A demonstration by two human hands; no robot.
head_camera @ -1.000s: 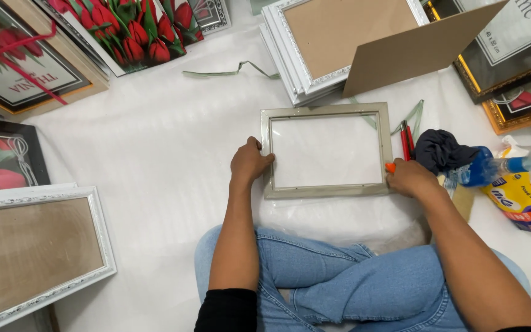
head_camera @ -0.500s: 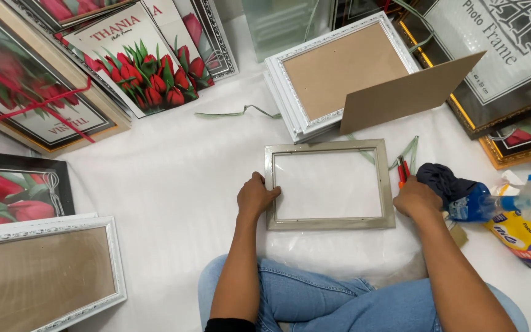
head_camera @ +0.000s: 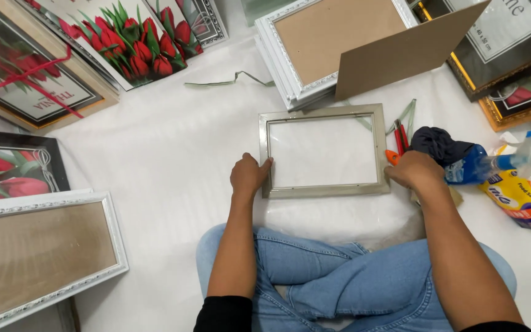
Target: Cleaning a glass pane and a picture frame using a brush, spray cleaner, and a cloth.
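A grey-beige picture frame (head_camera: pixel 324 112) with clear glass lies flat on the white sheet in front of my crossed legs. My left hand (head_camera: pixel 249 174) grips its lower left corner, fingers curled over the edge. At the frame's lower right corner my right hand (head_camera: pixel 414 170) holds the side rail, knuckles up. The glass shows the white sheet beneath.
A stack of white frames (head_camera: pixel 290 74) with a leaning brown backing board (head_camera: pixel 401 52) lies behind. Red pliers and green strips (head_camera: pixel 401 132) lie right of the frame, next to a dark cloth (head_camera: pixel 437 144), a blue spray bottle (head_camera: pixel 493 165) and a yellow packet (head_camera: pixel 520 197). Tulip pictures (head_camera: pixel 130 43) and a white frame (head_camera: pixel 44 252) lie left.
The view has tilted and shifted, so the frame appears further right and lower. Both hands stay on the frame's lower corners; the frame barely moves.
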